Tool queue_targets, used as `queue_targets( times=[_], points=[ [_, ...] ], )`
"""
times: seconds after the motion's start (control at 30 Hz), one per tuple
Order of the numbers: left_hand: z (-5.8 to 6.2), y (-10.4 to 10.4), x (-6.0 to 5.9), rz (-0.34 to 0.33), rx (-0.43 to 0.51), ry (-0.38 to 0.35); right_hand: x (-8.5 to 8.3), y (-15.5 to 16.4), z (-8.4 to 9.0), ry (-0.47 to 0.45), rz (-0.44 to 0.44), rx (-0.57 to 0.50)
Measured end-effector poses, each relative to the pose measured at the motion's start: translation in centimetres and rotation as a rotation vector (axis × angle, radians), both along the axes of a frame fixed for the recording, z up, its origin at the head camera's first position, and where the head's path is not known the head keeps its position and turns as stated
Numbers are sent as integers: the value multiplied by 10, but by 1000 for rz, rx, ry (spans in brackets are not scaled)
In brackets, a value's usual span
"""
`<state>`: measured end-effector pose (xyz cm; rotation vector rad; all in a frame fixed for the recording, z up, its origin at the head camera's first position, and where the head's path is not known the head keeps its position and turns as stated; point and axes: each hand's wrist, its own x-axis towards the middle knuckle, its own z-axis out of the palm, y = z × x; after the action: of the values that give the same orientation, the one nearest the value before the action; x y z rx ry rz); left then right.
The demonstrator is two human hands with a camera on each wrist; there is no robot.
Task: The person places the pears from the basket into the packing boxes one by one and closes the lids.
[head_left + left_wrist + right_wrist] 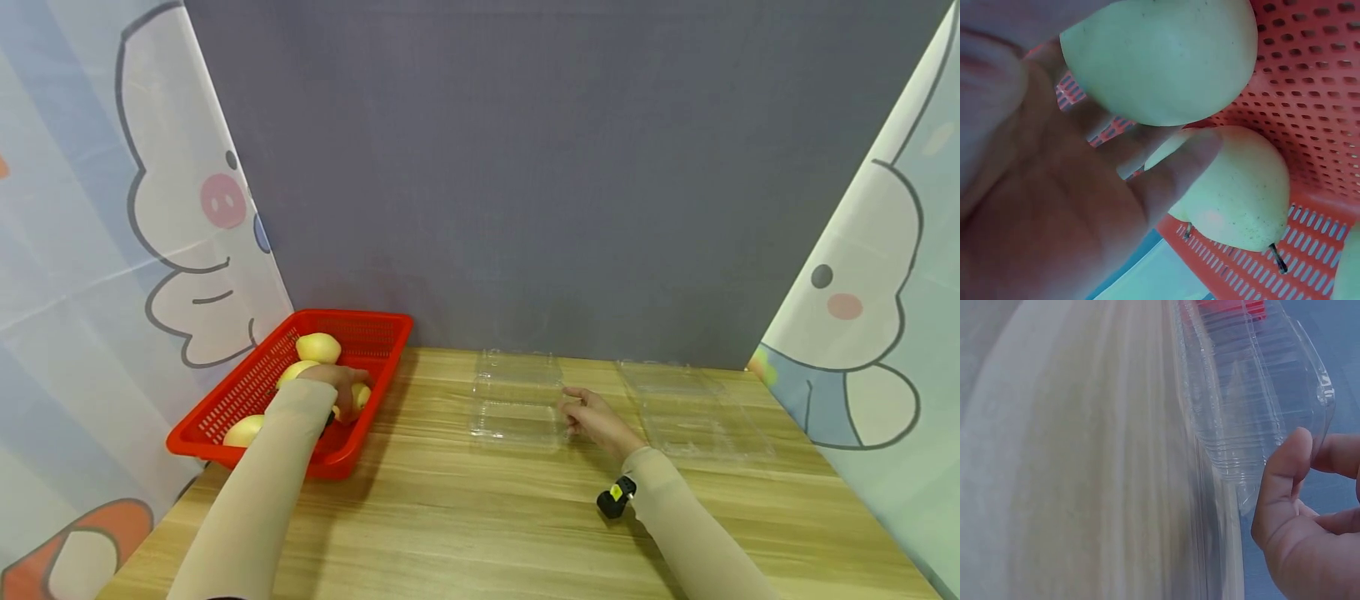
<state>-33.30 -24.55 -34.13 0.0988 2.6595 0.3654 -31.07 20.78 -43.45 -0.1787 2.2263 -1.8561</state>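
1. On the wooden bench (480, 517) a red basket (378, 327) sits at the left and two clear plastic boxes lie open and flat toward the back.
2. Behind the bench hangs a grey backdrop (525, 167), with cartoon-printed curtains (90, 250) on both sides.
3. Four pale yellow pears show in the basket from the head view: one at the far end (318, 347), one just behind the left hand (294, 370), one at the near end (244, 430), and one under the hand (362, 395).
4. The left hand (341, 385) reaches down into the basket, its sleeve crossing the basket's near rim.
5. Seen from the left wrist, its fingers (1172, 169) curl round a pear (1166, 56), with a second pear (1241, 194) touching the fingertip and resting on the basket's mesh.
6. The nearer clear box (516, 400) lies at the middle of the bench, well apart from the basket; the second box (693, 408) lies to its right.
7. The right hand (596, 421) rests between the two boxes, at the right edge of the nearer one.
8. From the right wrist view its thumb (1285, 469) presses against that box's edge (1260, 412), the other fingers loosely bent behind it; whether they pinch the plastic is unclear.
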Motion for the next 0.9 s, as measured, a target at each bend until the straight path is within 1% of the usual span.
queue_targets(
  times=[0.13,0.23,0.3,0.47,0.67,0.77,0.9],
  points=[
    [-1,-3,-1,-41,36,5,0,2,-2,-2,9,-19],
    [1,-5,-1,-61,71,17,-1,3,-2,5,17,-27],
    [2,-6,-1,-65,76,19,-2,3,-2,10,19,-27],
    [2,-10,-4,-67,56,8,-2,2,-2,0,3,-25],
    [-1,-14,-11,-77,-4,10,-3,1,-1,-5,1,-39],
    [3,-15,-11,-83,-27,28,-3,3,-2,7,19,-36],
    [11,-12,-6,-81,-20,35,-4,5,-3,6,18,-34]
  ],
)
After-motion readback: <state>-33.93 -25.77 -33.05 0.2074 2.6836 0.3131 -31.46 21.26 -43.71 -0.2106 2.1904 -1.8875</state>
